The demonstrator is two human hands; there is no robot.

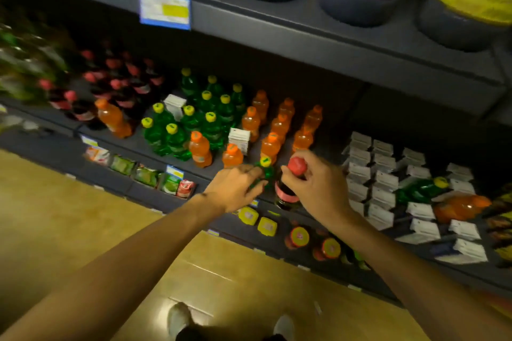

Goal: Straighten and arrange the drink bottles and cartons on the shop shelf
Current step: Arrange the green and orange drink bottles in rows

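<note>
The left hand (235, 188) gripped a green bottle (265, 171) and the right hand (313, 183) pinched a dark bottle (286, 191) by its red cap; both looked rigid, light, best held at the neck.

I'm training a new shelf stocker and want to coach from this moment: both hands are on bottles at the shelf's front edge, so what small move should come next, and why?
Probably carry the red-capped dark bottle in the right hand leftward to the other red-capped bottles. It stands at the front among the orange bottles, away from its own kind. The left hand grips a green bottle that likely belongs with the green group.
</note>
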